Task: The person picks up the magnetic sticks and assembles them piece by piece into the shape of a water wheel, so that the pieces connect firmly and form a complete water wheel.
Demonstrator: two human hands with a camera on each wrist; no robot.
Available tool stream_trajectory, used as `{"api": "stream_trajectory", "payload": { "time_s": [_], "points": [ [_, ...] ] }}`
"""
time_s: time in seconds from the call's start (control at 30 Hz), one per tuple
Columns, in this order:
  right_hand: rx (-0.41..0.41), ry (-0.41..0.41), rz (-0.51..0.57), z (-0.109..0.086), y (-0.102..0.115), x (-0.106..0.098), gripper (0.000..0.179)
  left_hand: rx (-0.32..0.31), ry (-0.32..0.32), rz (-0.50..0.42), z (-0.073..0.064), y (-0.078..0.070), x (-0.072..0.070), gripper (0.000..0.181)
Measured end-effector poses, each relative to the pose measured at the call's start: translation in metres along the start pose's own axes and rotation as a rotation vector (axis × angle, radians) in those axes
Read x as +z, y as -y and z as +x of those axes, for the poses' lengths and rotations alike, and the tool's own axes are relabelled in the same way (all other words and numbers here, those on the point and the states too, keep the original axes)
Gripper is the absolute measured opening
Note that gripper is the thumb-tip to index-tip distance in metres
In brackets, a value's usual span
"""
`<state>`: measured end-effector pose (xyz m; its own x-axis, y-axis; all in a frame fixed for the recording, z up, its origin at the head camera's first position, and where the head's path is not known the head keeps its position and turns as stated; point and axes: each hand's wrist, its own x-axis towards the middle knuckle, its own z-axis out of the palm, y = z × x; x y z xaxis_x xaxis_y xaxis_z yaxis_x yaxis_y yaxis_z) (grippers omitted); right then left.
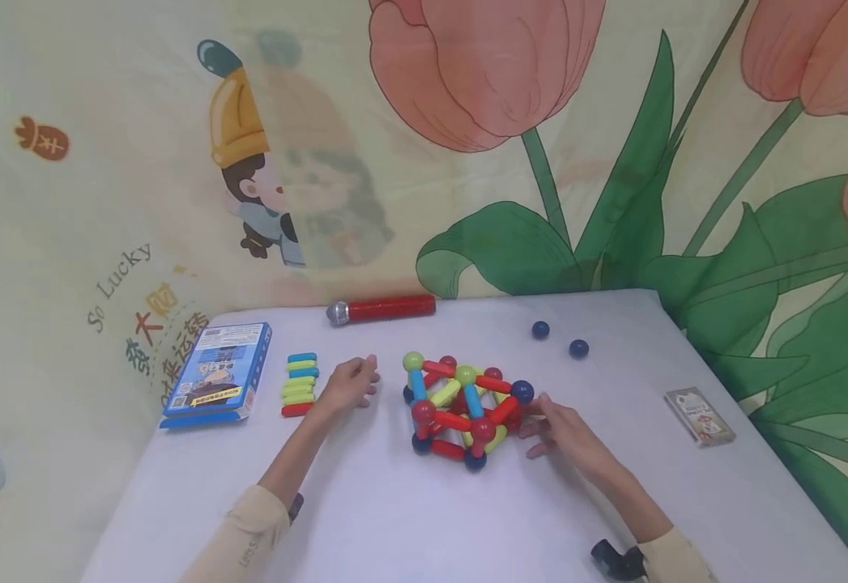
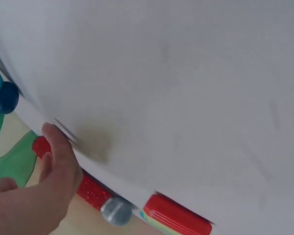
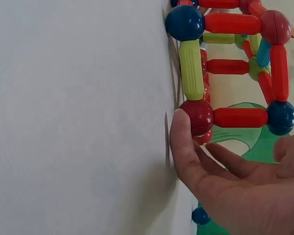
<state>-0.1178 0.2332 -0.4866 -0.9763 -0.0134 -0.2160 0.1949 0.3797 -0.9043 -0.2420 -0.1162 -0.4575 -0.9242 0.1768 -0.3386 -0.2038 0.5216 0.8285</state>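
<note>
A model of magnetic rods and balls, in red, lime, light blue and dark blue, stands in the middle of the white table. My right hand is at its right side. In the right wrist view a fingertip touches a dark red ball at the model's lower corner, the other fingers extended behind. Left of the model, my left hand hovers with relaxed fingers and holds nothing. Beside that hand lies a column of loose rods, lime, blue and red. The left wrist view shows the same hand over the tabletop.
A blue box lies at the left edge. Toward the back is a red microphone with a silver head. Two dark blue balls, one nearer the back and one beside it, sit behind the right hand. A small card pack lies far right.
</note>
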Motion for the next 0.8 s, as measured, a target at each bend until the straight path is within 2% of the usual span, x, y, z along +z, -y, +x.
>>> {"api": "stream_trajectory", "payload": {
  "time_s": [0.07,0.17,0.27,0.37,0.47,0.6,0.8],
  "points": [
    [0.019,0.013,0.029,0.001,0.002,-0.001,0.069,0.027,0.016,-0.056,0.002,-0.002,0.007,0.060],
    [0.053,0.034,0.080,0.004,0.006,-0.003,0.078,0.050,0.077,-0.120,0.006,-0.007,0.019,0.062],
    [0.097,0.050,0.138,0.008,0.011,-0.004,0.087,0.058,0.114,-0.101,0.008,-0.011,0.030,0.069],
    [0.128,0.063,0.164,0.013,0.016,-0.005,0.093,0.045,0.107,-0.064,0.009,-0.015,0.038,0.075],
    [0.147,0.057,0.150,0.020,0.021,-0.006,0.098,0.029,0.112,-0.061,0.007,-0.021,0.040,0.082],
    [0.191,0.071,0.130,0.028,0.032,-0.009,0.103,0.015,0.152,-0.074,0.007,-0.030,0.040,0.094],
    [0.265,0.153,0.198,0.045,0.042,-0.012,0.099,0.025,0.180,-0.093,0.012,-0.036,0.040,0.097]
  ]
}}
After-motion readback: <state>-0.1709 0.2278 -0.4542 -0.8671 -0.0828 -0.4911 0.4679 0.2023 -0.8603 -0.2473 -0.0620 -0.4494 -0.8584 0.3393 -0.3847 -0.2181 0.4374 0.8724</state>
